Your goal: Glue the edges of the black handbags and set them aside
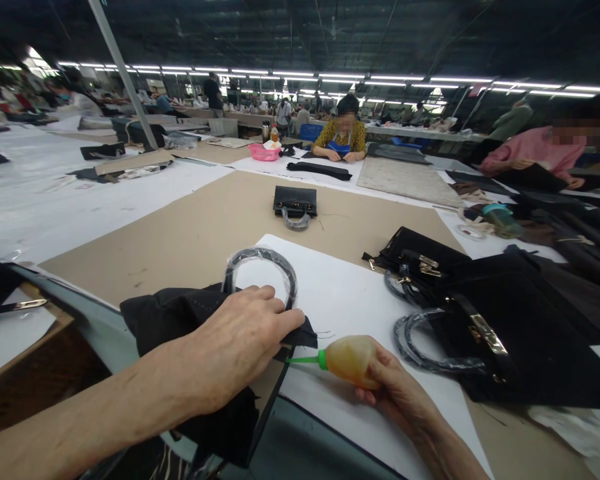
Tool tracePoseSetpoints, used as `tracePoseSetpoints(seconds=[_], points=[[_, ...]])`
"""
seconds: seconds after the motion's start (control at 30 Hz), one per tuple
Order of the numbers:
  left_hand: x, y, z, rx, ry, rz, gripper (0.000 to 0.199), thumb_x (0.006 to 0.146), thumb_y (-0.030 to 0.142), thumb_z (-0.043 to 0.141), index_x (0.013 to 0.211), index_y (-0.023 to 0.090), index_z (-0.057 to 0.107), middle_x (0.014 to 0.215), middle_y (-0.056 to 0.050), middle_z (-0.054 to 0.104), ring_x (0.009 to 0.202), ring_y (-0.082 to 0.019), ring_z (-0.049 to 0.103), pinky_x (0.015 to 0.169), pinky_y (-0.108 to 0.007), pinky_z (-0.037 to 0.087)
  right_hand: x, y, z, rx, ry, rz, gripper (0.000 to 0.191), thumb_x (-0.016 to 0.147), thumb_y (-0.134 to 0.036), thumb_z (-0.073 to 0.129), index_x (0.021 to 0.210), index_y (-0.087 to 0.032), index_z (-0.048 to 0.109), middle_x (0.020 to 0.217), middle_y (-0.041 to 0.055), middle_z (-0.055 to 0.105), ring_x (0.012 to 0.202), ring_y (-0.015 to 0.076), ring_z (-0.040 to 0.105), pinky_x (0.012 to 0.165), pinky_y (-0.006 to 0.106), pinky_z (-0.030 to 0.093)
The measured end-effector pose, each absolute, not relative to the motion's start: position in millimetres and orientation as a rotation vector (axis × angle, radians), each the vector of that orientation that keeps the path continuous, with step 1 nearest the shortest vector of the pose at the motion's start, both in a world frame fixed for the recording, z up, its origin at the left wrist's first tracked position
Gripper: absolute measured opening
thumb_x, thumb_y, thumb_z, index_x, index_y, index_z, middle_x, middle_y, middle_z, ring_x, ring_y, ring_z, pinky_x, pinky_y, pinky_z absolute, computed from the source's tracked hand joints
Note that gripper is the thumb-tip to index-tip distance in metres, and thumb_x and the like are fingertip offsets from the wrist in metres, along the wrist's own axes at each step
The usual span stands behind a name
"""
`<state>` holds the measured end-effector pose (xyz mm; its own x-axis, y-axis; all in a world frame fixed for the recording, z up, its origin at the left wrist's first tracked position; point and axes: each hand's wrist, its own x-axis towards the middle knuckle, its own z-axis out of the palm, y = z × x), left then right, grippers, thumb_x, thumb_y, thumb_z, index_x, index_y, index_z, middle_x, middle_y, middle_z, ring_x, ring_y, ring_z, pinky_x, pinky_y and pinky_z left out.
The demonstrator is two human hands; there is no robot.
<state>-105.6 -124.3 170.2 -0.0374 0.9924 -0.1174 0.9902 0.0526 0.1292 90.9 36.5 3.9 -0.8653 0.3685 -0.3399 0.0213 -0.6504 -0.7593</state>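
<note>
My left hand (245, 333) is closed on a black bag piece (173, 310) at the near table edge, fingers pressed on its fabric. A plastic-wrapped round handle (263, 253) rises from that piece just beyond my knuckles. In my right hand (387, 380) is a squeeze bottle (351, 359) with amber liquid, lying on its side. Its thin green nozzle (304, 360) points left, and the tip is at the edge of the black piece, below my left fingers. Whether the tip touches the fabric is hard to tell.
Black bags (525, 327) with wrapped handles lie at the right. A small black bag (295, 200) sits mid-table on brown board (200, 220). Across the table is a person in yellow (340, 137); another in pink (535, 153) handles black fabric at the right. A pink basket (264, 153) stands farther back.
</note>
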Motion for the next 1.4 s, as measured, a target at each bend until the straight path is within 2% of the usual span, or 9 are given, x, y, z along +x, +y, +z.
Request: tracePoseSetpoints(seconds=[0.23, 0.37, 0.57, 0.87, 1.1, 1.27, 1.4], points=[[-104, -137, 159, 2.05, 2.141, 0.105, 0.019, 0.082, 0.012, 0.043, 0.095, 0.021, 0.054, 0.089, -0.005, 0.06, 0.085, -0.023, 0.052, 0.074, -0.038, 0.042, 93, 31, 5, -0.737, -1.14, 2.622, 0.042, 0.068, -0.04, 0.082, 0.097, -0.014, 0.065, 0.078, 0.0071, 0.068, 0.045, 0.0077, 0.053, 0.039, 0.014, 0.043], [-104, -141, 155, 2.086, 2.12, 0.101, 0.031, 0.077, 0.007, 0.047, 0.105, 0.022, 0.052, 0.092, -0.004, 0.06, 0.087, -0.023, 0.05, 0.077, -0.038, 0.041, 96, 30, 4, -0.763, -1.089, 2.643, 0.041, 0.067, -0.036, 0.083, 0.099, -0.016, 0.066, 0.082, 0.0059, 0.068, 0.052, 0.01, 0.058, 0.041, 0.014, 0.046], [-102, -145, 151, 2.083, 2.126, 0.091, 0.039, 0.077, 0.005, 0.048, 0.112, 0.022, 0.05, 0.093, -0.004, 0.059, 0.089, -0.023, 0.049, 0.08, -0.038, 0.041, 102, 26, 1, -0.757, -1.036, 2.68, 0.041, 0.069, -0.035, 0.082, 0.1, -0.014, 0.065, 0.081, 0.0069, 0.068, 0.045, 0.0085, 0.056, 0.038, 0.013, 0.044], [-101, -148, 149, 2.055, 2.138, 0.054, 0.046, 0.072, 0.009, 0.053, 0.116, 0.022, 0.048, 0.104, -0.007, 0.06, 0.099, -0.025, 0.05, 0.089, -0.04, 0.039, 107, 15, 7, -0.741, -0.962, 2.712, 0.031, 0.075, -0.031, 0.077, 0.101, -0.017, 0.064, 0.085, 0.0064, 0.068, 0.05, 0.0097, 0.06, 0.042, 0.014, 0.047], [-99, -149, 155, 2.05, 2.13, 0.078, 0.039, 0.076, 0.01, 0.049, 0.114, 0.021, 0.05, 0.102, -0.008, 0.06, 0.095, -0.025, 0.051, 0.083, -0.04, 0.041, 111, 5, 9, -0.711, -0.94, 2.733, 0.037, 0.071, -0.036, 0.08, 0.094, -0.012, 0.065, 0.083, 0.0116, 0.069, 0.043, 0.008, 0.057, 0.038, 0.013, 0.042], [-99, -148, 154, 2.079, 2.132, 0.093, 0.031, 0.084, 0.012, 0.042, 0.112, 0.02, 0.052, 0.101, -0.008, 0.061, 0.095, -0.025, 0.051, 0.083, -0.041, 0.042, 114, -4, 9, -0.757, -0.903, 2.718, 0.038, 0.067, -0.038, 0.083, 0.091, -0.015, 0.066, 0.073, 0.0066, 0.068, 0.041, 0.0084, 0.057, 0.035, 0.011, 0.039], [-98, -147, 153, 2.08, 2.133, 0.094, 0.028, 0.088, 0.016, 0.039, 0.111, 0.02, 0.053, 0.102, -0.008, 0.062, 0.096, -0.025, 0.052, 0.083, -0.042, 0.042, 117, -11, 8, -0.834, -0.851, 2.689, 0.043, 0.062, -0.038, 0.085, 0.093, -0.017, 0.065, 0.074, 0.0058, 0.068, 0.041, 0.0099, 0.057, 0.033, 0.013, 0.04]])
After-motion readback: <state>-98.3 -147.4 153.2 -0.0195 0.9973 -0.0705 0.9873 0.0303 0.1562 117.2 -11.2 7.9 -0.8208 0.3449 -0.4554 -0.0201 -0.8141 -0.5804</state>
